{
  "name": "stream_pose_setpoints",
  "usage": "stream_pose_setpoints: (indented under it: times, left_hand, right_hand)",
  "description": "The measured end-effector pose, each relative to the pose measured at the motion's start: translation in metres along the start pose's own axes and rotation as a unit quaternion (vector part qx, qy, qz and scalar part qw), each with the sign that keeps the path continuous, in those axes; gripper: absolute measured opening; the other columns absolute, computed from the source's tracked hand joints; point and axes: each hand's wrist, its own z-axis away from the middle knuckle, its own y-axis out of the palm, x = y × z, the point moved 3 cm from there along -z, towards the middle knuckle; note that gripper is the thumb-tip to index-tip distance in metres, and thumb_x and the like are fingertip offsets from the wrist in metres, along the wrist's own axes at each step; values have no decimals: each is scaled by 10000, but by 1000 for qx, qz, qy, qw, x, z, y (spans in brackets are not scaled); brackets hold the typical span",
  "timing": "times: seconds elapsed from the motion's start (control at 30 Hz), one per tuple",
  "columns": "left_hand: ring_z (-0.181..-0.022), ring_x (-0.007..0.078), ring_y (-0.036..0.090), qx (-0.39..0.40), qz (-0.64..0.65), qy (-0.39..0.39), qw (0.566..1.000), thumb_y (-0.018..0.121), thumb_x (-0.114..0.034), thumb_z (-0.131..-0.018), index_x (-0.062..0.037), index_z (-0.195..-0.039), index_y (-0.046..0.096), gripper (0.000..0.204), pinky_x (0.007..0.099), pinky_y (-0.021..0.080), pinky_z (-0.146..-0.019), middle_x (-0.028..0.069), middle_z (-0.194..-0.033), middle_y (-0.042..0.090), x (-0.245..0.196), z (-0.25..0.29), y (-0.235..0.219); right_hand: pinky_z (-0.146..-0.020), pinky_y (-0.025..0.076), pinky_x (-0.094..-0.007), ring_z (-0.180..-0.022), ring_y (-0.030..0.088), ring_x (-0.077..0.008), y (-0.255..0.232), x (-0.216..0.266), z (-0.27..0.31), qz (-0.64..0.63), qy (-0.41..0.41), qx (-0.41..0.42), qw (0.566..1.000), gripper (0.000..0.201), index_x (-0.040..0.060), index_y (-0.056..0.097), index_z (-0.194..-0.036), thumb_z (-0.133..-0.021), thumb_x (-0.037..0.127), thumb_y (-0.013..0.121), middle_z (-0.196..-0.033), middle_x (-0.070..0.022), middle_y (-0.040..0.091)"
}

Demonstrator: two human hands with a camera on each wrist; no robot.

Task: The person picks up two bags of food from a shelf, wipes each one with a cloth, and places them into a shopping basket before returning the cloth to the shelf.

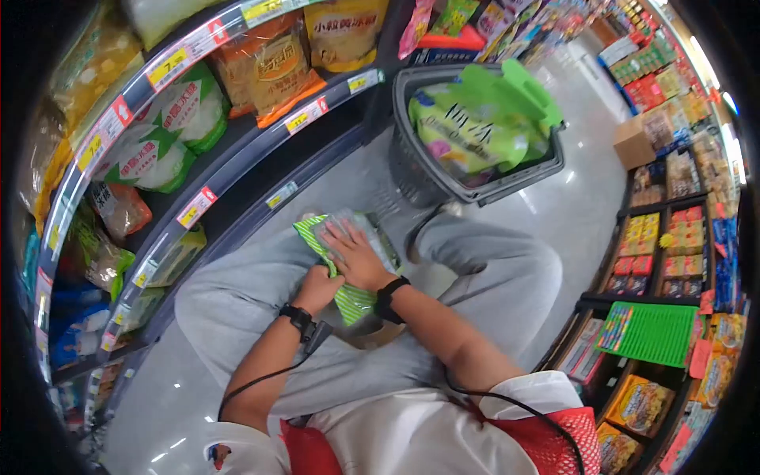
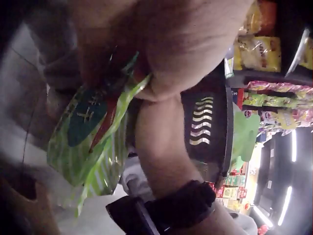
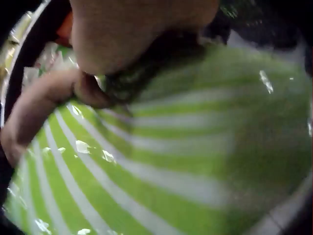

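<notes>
A clear plastic food bag with green and white stripes point(image 1: 353, 305) lies across the person's lap, between the bent knees. My left hand point(image 1: 318, 290) grips its near side edge with curled fingers. My right hand point(image 1: 354, 255) rests flat on the upper part of the bag, fingers straight and spread. In the left wrist view the bag point(image 2: 100, 166) shows a dark teal oval label and a red mark, with the left hand point(image 2: 195, 44) close above. Its striped surface point(image 3: 161, 161) fills much of the right wrist view, below the right hand point(image 3: 142, 34).
A dark shopping basket point(image 1: 423, 178) holding a large green bag point(image 1: 467, 127) stands ahead on the floor. Shelves point(image 1: 237, 154) of bagged sugar point(image 1: 277, 67) curve along the left. More shelves with boxed goods point(image 1: 637, 404) and a green rack point(image 1: 649, 332) line the right.
</notes>
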Motion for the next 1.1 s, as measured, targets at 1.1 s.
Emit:
stream_pose_setpoints:
  times: [1.1]
  left_hand:
    - [-1143,277,601,-121,280,-172,937,368,-428,-1067,-38,-1349,491,496,448,487,-979,128,-1288,582,39,-15,51]
  right_hand:
    - [-1208,142,-578,-1478,273,-283,4,-23,46,-102,15,-72,992,446,179,543,-1395,-1019,403,457,-1552,-27,406]
